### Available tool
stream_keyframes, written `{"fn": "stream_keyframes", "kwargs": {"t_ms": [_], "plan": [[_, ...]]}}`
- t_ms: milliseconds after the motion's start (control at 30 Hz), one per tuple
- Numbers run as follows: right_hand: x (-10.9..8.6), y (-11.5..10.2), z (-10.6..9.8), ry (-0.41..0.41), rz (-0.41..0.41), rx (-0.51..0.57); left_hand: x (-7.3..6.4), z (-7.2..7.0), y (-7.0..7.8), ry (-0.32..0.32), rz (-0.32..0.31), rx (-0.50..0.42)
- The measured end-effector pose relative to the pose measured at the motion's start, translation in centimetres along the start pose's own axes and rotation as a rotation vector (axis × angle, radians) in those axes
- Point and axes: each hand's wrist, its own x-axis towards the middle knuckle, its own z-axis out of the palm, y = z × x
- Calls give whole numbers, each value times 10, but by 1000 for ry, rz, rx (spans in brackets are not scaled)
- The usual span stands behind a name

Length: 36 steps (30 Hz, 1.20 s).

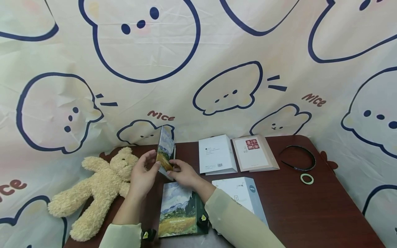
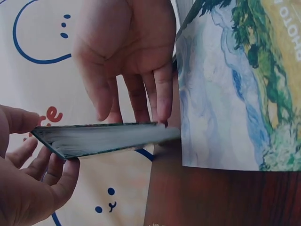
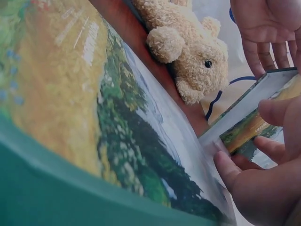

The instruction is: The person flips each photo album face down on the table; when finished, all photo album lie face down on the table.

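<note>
Both hands hold a small photo album [image 1: 165, 146], which stands nearly upright above the back of the table, with a painted landscape on its cover. My left hand [image 1: 143, 175] grips its left side, thumb and fingers at opposite covers. At the lower right side, my right hand [image 1: 185, 175] pinches it between thumb and fingers. The left wrist view shows the page edges [image 2: 103, 139] between dark green covers. Below the hands lies a larger photo album [image 1: 176, 210] with a similar painting and a green right side; in the right wrist view its cover [image 3: 136, 108] fills the left.
A cream teddy bear [image 1: 103, 186] lies at the left. Two pale books, one white [image 1: 217, 155] and one beige-edged [image 1: 254, 153], stand at the back. A white-and-blue book [image 1: 255, 196] lies partly under the right forearm. A black headband [image 1: 314, 160] and pale green ring [image 1: 306, 178] lie right.
</note>
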Motion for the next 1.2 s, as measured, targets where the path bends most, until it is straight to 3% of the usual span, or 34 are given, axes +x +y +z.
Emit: {"fn": "stream_keyframes", "kwargs": {"t_ms": [200, 467, 700, 1200], "plan": [[1, -2, 1, -12, 3, 54, 1, 2, 4, -10, 13, -16], [0, -4, -4, -5, -7, 115, 0, 5, 4, -22, -30, -60], [-5, -15, -11, 15, -47, 122, 1, 11, -2, -15, -40, -75], [-7, -25, -29, 68, -89, 341, 6, 30, -25, -94, -200, -127]]}}
